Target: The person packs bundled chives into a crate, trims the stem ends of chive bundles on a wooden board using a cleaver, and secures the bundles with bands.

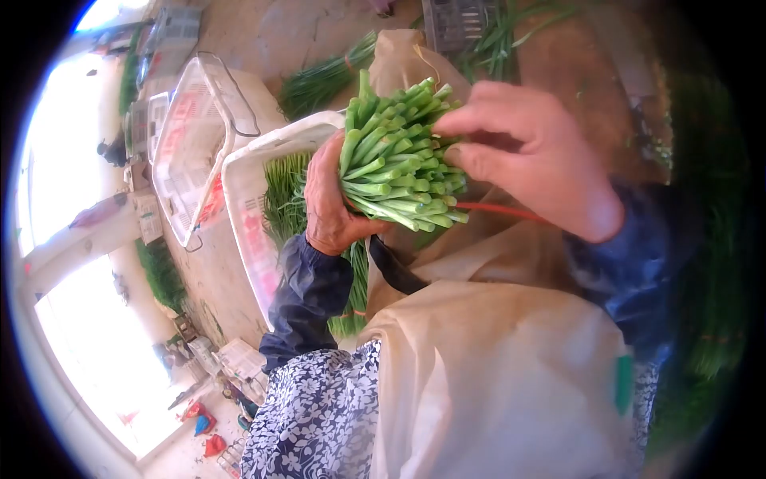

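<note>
A thick bundle of green stalks (403,164) points its cut ends up toward the camera. My left hand (325,199) is wrapped round the bundle's left side and underside. At the bundle's right edge, my right hand (527,144) has its thumb and forefinger bent close together against the stalk ends; whatever is between the fingertips is too small to make out. A red band (503,211) stretches from the bundle's lower right side to below my right hand. The lower part of the bundle is hidden.
A white crate (243,223) holding green stalks stands left of the bundle, with another white crate (179,152) beyond it. Tied stalks (327,80) lie on the floor near a grey crate (459,24). A beige apron (495,375) covers my lap.
</note>
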{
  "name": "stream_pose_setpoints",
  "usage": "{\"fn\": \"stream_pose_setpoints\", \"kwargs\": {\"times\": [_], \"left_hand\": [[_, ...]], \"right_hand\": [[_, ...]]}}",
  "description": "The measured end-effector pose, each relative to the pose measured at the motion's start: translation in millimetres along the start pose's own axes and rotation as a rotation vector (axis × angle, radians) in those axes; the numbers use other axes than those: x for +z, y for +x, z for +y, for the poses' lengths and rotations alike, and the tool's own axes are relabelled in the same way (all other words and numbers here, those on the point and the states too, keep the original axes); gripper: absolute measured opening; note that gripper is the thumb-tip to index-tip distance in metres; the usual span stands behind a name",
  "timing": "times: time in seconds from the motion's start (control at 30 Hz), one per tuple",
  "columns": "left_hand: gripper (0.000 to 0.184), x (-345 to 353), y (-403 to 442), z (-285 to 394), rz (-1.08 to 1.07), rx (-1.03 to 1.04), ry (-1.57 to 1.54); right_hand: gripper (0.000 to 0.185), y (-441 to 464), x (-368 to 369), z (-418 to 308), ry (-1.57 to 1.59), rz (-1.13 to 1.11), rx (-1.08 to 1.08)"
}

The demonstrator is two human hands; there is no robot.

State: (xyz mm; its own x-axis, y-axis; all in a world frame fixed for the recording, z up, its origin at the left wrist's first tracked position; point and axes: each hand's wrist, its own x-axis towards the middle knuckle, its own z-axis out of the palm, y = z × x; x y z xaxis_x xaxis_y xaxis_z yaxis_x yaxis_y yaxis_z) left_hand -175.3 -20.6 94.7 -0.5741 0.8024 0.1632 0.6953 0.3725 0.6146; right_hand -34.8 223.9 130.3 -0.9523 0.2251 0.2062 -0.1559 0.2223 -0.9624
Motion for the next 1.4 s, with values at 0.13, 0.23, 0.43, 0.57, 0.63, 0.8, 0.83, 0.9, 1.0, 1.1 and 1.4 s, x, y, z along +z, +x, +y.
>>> {"fn": "stream_pose_setpoints", "kwargs": {"times": [0.13, 0.23, 0.43, 0.57, 0.63, 0.8, 0.83, 0.9, 1.0, 1.1, 1.4], "left_hand": [[0.096, -2, -1, 7, 0.013, 0.008, 0.029], [0.097, -5, -2, 9, 0.004, 0.001, 0.025], [0.099, -2, -2, 6, 0.0, 0.01, 0.041], [0.099, 0, 1, 6, -0.008, 0.009, -0.009], [0.098, 1, 1, 6, -0.004, -0.014, -0.063], [0.098, 3, -1, 8, -0.025, -0.064, -0.126], [0.098, 3, -1, 8, -0.035, -0.075, -0.147], [0.102, 4, -2, 5, -0.031, -0.075, -0.153], [0.109, 1, -4, 4, -0.044, -0.052, -0.109], [0.107, 0, 0, 12, -0.057, -0.041, -0.058], [0.098, -6, 2, 17, -0.043, 0.007, 0.018]], "right_hand": [[0.019, 12, 8, 10, 0.216, -0.022, 0.0], [0.02, 15, 5, 4, 0.191, -0.092, 0.144], [0.021, 17, 3, 9, 0.287, -0.129, 0.164], [0.018, 16, -3, 3, 0.187, -0.195, 0.096], [0.014, 16, -5, 1, 0.061, -0.244, 0.08], [0.014, 18, -1, 10, 0.317, -0.238, 0.2], [0.014, 18, -3, 10, 0.32, -0.224, 0.206], [0.015, 20, -8, 8, 0.358, -0.286, 0.259], [0.016, 19, -4, 11, 0.143, -0.223, 0.092], [0.019, 14, 1, 4, -0.102, -0.202, -0.083], [0.01, 5, 14, 1, -0.249, 0.042, -0.177]]}}
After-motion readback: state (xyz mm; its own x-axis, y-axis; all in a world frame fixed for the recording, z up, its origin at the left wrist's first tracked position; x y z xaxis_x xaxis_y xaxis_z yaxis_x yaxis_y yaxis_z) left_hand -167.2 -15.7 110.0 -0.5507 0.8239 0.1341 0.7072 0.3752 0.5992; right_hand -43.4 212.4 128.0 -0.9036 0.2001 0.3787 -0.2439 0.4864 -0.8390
